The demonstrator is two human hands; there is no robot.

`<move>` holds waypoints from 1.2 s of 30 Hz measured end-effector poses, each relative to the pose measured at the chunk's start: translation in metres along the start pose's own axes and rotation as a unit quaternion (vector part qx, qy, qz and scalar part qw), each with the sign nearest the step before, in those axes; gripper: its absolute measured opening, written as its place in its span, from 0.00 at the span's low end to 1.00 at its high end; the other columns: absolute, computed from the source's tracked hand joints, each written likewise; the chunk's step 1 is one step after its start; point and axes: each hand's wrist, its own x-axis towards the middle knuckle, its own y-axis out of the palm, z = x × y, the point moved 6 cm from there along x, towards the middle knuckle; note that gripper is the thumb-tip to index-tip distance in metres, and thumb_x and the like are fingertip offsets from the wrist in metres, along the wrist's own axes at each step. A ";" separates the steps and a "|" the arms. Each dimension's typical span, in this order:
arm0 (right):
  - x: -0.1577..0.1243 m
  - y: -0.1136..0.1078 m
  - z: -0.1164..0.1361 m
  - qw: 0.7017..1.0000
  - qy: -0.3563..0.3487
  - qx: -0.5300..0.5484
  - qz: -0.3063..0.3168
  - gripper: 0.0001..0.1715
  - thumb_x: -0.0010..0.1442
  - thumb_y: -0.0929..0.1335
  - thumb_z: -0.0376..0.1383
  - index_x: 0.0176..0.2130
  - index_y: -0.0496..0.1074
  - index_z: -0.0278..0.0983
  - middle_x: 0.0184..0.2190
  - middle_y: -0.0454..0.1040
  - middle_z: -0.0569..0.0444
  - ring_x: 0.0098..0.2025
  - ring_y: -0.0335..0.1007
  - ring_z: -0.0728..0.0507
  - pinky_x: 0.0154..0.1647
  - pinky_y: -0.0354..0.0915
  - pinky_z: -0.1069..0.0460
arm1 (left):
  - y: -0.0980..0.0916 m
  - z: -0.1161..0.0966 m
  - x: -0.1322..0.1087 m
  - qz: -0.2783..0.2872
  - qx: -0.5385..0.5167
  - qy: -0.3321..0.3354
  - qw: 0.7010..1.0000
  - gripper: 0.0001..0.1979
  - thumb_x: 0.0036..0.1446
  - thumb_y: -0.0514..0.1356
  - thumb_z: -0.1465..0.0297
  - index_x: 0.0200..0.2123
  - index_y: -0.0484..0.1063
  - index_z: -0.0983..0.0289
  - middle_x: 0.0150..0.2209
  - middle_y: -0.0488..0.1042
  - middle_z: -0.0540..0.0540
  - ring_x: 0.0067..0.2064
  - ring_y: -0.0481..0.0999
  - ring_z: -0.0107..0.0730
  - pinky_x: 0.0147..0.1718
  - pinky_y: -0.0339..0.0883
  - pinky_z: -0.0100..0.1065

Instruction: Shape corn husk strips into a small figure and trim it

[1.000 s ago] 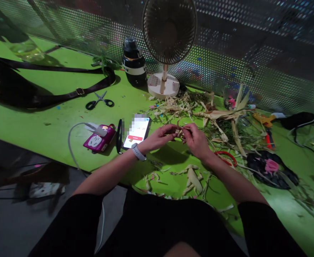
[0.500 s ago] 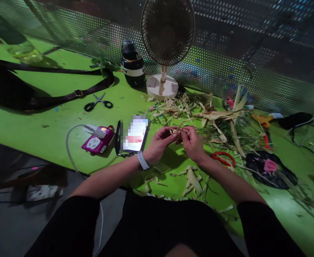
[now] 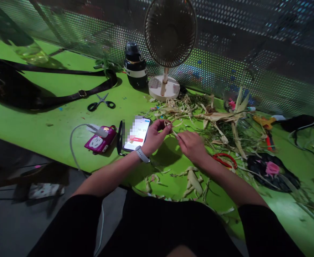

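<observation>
Both my hands work a thin dried husk strip (image 3: 173, 129) just above the green table (image 3: 52, 125). My left hand (image 3: 155, 135), with a watch on its wrist, pinches the strip's upper end near a small loop. Slightly lower and to the right, my right hand (image 3: 190, 142) is closed on the strip's other end. A heap of dried husks (image 3: 215, 117) lies just beyond the hands.
A phone (image 3: 137, 134) and a pink power adapter (image 3: 100, 140) lie left of my hands. Scissors (image 3: 101, 102), a dark strap (image 3: 66, 96), a black bottle (image 3: 135, 66) and a small fan (image 3: 167, 46) sit further back. Red-handled scissors (image 3: 225, 160) and a dark cloth (image 3: 271, 171) lie at the right.
My hands have drawn apart: the left rose a little, the right dropped lower and to the right, stretching the strip between them.
</observation>
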 end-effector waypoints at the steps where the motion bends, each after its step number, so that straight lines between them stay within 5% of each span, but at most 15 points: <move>1: 0.000 -0.002 0.005 0.999 -0.035 -0.032 -0.008 0.13 0.65 0.60 0.31 0.37 0.73 0.36 0.30 0.75 0.49 0.33 0.67 0.44 0.37 0.58 0.49 | 0.000 -0.003 0.001 0.009 0.056 0.028 0.998 0.13 0.53 0.64 0.62 0.37 0.70 0.65 0.31 0.72 0.50 0.31 0.72 0.25 0.32 0.68 0.28; 4: 0.001 -0.016 0.008 0.993 -0.085 -0.071 -0.052 0.13 0.65 0.60 0.30 0.39 0.73 0.37 0.35 0.75 0.47 0.39 0.67 0.42 0.43 0.59 0.47 | 0.003 -0.011 0.001 0.063 0.197 0.078 0.975 0.11 0.57 0.60 0.65 0.40 0.72 0.65 0.34 0.74 0.53 0.34 0.72 0.27 0.33 0.67 0.28; 7: 0.005 -0.029 -0.005 0.995 -0.040 -0.024 -0.084 0.12 0.66 0.61 0.34 0.38 0.72 0.37 0.40 0.75 0.44 0.45 0.68 0.40 0.47 0.61 0.45 | 0.011 -0.021 -0.003 0.140 0.235 0.111 0.955 0.10 0.58 0.59 0.67 0.42 0.72 0.66 0.38 0.76 0.56 0.38 0.74 0.30 0.37 0.68 0.31; 12: 0.006 -0.021 -0.032 0.978 0.144 0.148 -0.018 0.16 0.67 0.59 0.44 0.38 0.69 0.38 0.23 0.72 0.54 0.24 0.68 0.45 0.26 0.59 0.52 | 0.019 -0.030 -0.010 0.229 0.145 0.080 0.959 0.12 0.59 0.59 0.66 0.45 0.72 0.65 0.42 0.75 0.58 0.44 0.74 0.32 0.44 0.68 0.33; 20: 0.003 -0.014 -0.037 0.893 0.248 0.375 -0.001 0.19 0.63 0.63 0.51 0.44 0.65 0.40 0.18 0.66 0.61 0.17 0.62 0.49 0.21 0.58 0.54 | 0.017 -0.011 -0.004 0.182 0.016 -0.075 0.980 0.14 0.50 0.66 0.61 0.35 0.74 0.66 0.33 0.75 0.53 0.34 0.71 0.26 0.36 0.66 0.30; 24: 0.007 -0.025 -0.035 0.838 0.205 0.506 0.013 0.24 0.59 0.68 0.50 0.51 0.67 0.42 0.31 0.75 0.55 0.27 0.71 0.48 0.30 0.69 0.51 | 0.010 -0.001 0.003 0.153 -0.060 -0.163 0.973 0.14 0.45 0.69 0.62 0.29 0.74 0.65 0.27 0.72 0.50 0.26 0.66 0.20 0.26 0.59 0.26; 27: 0.010 -0.032 -0.027 0.866 0.126 0.483 0.015 0.19 0.59 0.69 0.45 0.49 0.72 0.43 0.40 0.76 0.52 0.38 0.74 0.45 0.42 0.71 0.47 | 0.009 0.003 0.002 0.149 -0.088 -0.207 0.963 0.15 0.42 0.71 0.62 0.29 0.75 0.65 0.25 0.72 0.49 0.23 0.63 0.19 0.22 0.54 0.25; 31: 0.010 -0.039 -0.022 0.929 0.050 0.363 -0.049 0.07 0.59 0.69 0.39 0.38 0.78 0.43 0.35 0.76 0.52 0.40 0.72 0.45 0.43 0.69 0.46 | 0.014 0.001 -0.002 0.170 -0.077 -0.193 0.963 0.16 0.41 0.71 0.60 0.29 0.76 0.66 0.25 0.73 0.51 0.24 0.65 0.19 0.22 0.56 0.24; 36: 0.010 -0.035 -0.026 0.925 0.073 0.368 -0.057 0.06 0.58 0.70 0.39 0.36 0.79 0.43 0.34 0.77 0.53 0.38 0.72 0.44 0.41 0.68 0.47 | 0.021 -0.001 -0.005 0.199 -0.059 -0.151 0.966 0.16 0.42 0.71 0.60 0.30 0.77 0.66 0.27 0.76 0.52 0.29 0.71 0.24 0.32 0.64 0.28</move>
